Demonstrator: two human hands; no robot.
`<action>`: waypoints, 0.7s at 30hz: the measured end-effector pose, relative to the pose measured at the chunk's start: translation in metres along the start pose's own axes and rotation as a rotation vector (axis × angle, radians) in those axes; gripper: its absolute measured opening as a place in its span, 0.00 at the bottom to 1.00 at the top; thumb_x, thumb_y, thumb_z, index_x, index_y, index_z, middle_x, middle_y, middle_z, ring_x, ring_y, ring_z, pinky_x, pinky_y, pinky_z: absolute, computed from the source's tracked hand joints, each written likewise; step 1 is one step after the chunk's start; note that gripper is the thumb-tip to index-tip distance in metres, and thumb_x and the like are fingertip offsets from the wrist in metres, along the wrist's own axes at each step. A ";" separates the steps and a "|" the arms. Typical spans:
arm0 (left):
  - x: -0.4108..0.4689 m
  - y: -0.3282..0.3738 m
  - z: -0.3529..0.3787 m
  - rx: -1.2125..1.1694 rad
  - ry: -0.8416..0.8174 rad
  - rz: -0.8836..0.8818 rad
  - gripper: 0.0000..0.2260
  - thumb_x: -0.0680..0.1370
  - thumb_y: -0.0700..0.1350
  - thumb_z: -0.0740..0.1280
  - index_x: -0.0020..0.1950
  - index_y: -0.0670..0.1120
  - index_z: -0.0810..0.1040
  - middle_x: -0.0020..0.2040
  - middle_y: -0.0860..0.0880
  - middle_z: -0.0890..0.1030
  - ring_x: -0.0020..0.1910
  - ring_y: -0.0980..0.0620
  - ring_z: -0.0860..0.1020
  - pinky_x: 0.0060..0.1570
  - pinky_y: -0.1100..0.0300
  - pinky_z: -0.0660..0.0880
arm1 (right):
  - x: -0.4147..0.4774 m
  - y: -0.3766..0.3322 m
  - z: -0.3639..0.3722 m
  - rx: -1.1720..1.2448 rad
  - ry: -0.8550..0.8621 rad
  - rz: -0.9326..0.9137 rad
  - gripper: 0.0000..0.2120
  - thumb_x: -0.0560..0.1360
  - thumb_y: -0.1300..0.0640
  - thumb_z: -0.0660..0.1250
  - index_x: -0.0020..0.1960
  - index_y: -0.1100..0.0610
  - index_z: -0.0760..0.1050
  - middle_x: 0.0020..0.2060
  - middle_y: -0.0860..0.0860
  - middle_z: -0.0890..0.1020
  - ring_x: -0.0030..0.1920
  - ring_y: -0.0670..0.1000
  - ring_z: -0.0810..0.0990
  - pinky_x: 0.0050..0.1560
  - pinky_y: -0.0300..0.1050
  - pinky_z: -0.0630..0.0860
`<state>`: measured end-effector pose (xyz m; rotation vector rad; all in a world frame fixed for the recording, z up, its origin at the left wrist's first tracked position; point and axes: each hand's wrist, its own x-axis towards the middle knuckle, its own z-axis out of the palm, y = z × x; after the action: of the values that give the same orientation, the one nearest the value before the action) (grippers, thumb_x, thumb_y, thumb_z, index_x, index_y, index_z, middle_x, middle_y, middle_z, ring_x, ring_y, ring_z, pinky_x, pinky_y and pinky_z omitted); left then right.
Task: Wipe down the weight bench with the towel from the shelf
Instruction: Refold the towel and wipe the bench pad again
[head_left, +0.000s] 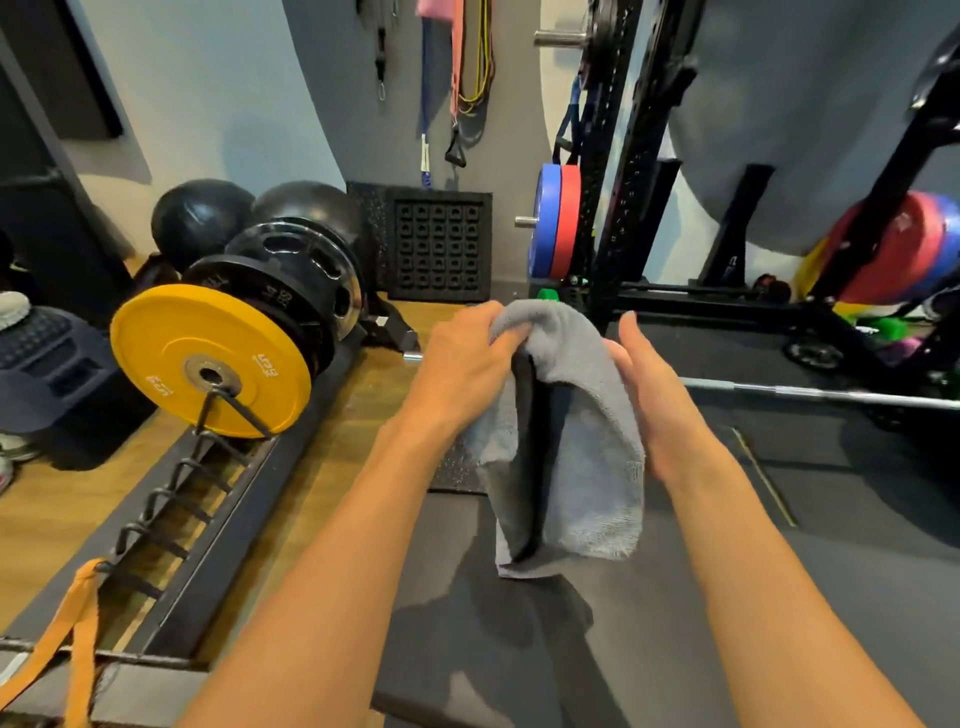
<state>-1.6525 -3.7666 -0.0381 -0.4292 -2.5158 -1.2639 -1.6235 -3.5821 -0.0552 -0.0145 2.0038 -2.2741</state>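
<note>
A grey towel (582, 415) hangs folded in front of me, its lower end reaching down to a dark grey padded surface (675, 623) that looks like the weight bench. My left hand (462, 358) grips the towel's bunched top from the left. My right hand (644, 384) lies along the towel's right side with fingers straight and the thumb tucked under the fold. Both forearms reach in from the bottom of the view.
A floor rack on the left holds a yellow 15 kg plate (208, 358) and black plates, with an orange strap (78, 623) at its near end. A black power rack (613, 208) stands ahead, and a barbell (831, 392) lies to the right. Medicine balls (197, 218) sit by the wall.
</note>
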 end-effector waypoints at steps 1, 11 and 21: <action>0.005 0.007 -0.005 0.025 0.011 0.016 0.14 0.80 0.47 0.63 0.34 0.50 0.69 0.34 0.52 0.73 0.39 0.49 0.72 0.36 0.58 0.62 | -0.004 -0.002 0.002 -0.088 -0.036 -0.051 0.31 0.72 0.27 0.57 0.64 0.47 0.77 0.55 0.46 0.83 0.57 0.48 0.81 0.50 0.45 0.76; 0.043 0.054 -0.058 0.286 -0.148 0.126 0.08 0.70 0.53 0.74 0.41 0.50 0.83 0.37 0.53 0.80 0.39 0.56 0.76 0.34 0.62 0.69 | -0.020 0.003 0.010 -0.660 0.357 -0.344 0.25 0.69 0.49 0.72 0.63 0.45 0.66 0.49 0.44 0.78 0.48 0.47 0.79 0.49 0.50 0.76; 0.035 0.053 -0.107 0.367 -0.371 0.073 0.22 0.59 0.65 0.77 0.47 0.56 0.82 0.42 0.58 0.82 0.44 0.60 0.78 0.43 0.59 0.74 | -0.003 -0.035 -0.021 -0.859 0.490 -0.392 0.09 0.76 0.62 0.62 0.50 0.50 0.77 0.40 0.47 0.78 0.47 0.54 0.77 0.44 0.45 0.68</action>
<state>-1.6504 -3.8186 0.0752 -0.7093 -2.9240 -0.7203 -1.6252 -3.5568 -0.0235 0.0941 3.3390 -1.4556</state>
